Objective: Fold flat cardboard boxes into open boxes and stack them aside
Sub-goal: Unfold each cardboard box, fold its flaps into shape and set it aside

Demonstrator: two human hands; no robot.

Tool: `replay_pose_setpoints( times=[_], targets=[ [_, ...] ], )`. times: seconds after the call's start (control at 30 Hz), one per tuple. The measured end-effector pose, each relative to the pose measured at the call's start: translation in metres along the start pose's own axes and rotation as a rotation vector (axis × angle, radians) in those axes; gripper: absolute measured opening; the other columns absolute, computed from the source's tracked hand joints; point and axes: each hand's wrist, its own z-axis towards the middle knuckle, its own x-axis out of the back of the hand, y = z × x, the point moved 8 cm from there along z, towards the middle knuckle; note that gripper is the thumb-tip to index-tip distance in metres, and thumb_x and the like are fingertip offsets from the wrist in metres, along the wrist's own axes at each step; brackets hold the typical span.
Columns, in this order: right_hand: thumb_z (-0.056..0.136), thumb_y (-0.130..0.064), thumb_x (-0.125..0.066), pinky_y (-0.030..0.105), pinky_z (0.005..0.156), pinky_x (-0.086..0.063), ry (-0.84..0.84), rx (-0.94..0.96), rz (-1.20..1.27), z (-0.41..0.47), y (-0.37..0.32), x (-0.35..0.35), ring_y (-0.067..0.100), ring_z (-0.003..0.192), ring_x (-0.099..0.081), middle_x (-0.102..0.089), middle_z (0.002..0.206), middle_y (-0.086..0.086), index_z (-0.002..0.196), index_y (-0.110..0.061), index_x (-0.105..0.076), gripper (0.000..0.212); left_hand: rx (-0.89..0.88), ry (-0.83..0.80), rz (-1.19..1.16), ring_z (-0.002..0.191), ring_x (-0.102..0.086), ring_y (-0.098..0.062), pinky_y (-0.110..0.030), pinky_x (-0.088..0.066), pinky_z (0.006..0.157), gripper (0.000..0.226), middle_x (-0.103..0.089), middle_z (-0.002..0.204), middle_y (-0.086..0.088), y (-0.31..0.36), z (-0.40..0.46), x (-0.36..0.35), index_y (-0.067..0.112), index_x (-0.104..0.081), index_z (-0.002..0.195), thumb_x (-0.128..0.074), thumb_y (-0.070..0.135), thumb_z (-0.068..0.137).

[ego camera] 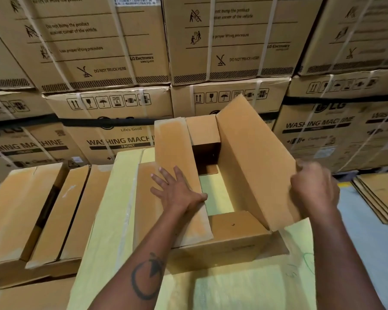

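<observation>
Our left hand presses flat-fingered on the box's left flap; our right hand grips the upright right flap, box between them on the yellow surface.

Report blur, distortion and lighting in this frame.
Head view: right hand motion-blurred at the flap's edge; left hand sharp; wide-angle lens bows the stacked cartons at the edges; lighting even, with deep shadow only inside the box.
</observation>
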Motion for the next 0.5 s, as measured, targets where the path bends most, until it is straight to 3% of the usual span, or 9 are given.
replay_pose_setpoints(
  times=[0.13,0.23,0.33,0.4,0.47,0.5],
  targets=[
    [0.096,-0.008,-0.046,0.043,0.087,-0.051,-0.246,-0.003,-0.073,0.014,0.039,-0.099,0.043,0.111,-0.06,-0.058,0.125,0.024,0.137,-0.011,-0.06,0.043,-0.03,-0.066,-0.245,0.153,0.011,-0.053,-0.073,-0.007,0.12,0.126,0.009,0.172,-0.012,0.003,0.007,0.017,0.03,-0.001,0.164,-0.07,0.075,0.068],
    [0.098,-0.009,-0.046,0.044,0.106,-0.046,-0.351,0.042,0.048,-0.001,0.035,-0.147,0.042,0.129,-0.054,-0.055,0.144,0.022,0.145,-0.011,-0.057,0.048,-0.095,-0.179,-0.777,0.144,-0.033,-0.041,-0.066,-0.032,0.116,0.118,-0.031,0.162,-0.006,-0.018,0.006,0.046,0.037,-0.021,0.161,-0.077,0.068,0.062],
    [0.095,-0.008,-0.045,0.046,0.096,-0.051,-0.262,0.019,0.085,-0.004,0.027,-0.145,0.043,0.113,-0.061,-0.065,0.126,0.023,0.118,-0.007,-0.069,0.033,-0.184,-0.328,-1.239,0.118,-0.061,-0.037,-0.057,-0.051,0.099,0.085,-0.06,0.138,-0.016,-0.046,-0.01,0.079,0.027,-0.048,0.151,-0.075,0.049,0.073],
    [0.096,-0.014,-0.045,0.046,0.088,-0.049,-0.188,0.058,0.081,0.0,0.015,-0.133,0.041,0.103,-0.062,-0.066,0.111,0.022,0.1,-0.005,-0.067,0.024,-0.105,-0.339,-1.448,0.097,-0.07,-0.035,-0.049,-0.059,0.082,0.052,-0.07,0.118,-0.018,-0.073,-0.019,0.097,0.016,-0.064,0.136,-0.053,0.042,0.092],
    [0.099,-0.03,-0.046,0.044,0.086,-0.046,-0.156,0.18,0.056,0.001,-0.007,-0.124,0.037,0.103,-0.059,-0.064,0.11,0.017,0.105,-0.008,-0.067,0.031,0.06,-0.307,-1.575,0.081,-0.074,-0.033,-0.047,-0.062,0.072,0.052,-0.074,0.103,-0.018,-0.112,-0.024,0.1,0.007,-0.077,0.113,-0.035,0.035,0.102],
    [0.1,-0.038,-0.047,0.045,0.09,-0.045,-0.178,0.255,0.052,-0.002,-0.021,-0.124,0.035,0.109,-0.058,-0.063,0.116,0.014,0.115,-0.011,-0.066,0.036,0.145,-0.246,-1.581,0.079,-0.074,-0.033,-0.048,-0.061,0.071,0.049,-0.073,0.102,-0.02,-0.136,-0.02,0.097,0.003,-0.075,0.11,-0.036,0.032,0.102]
  ],
)
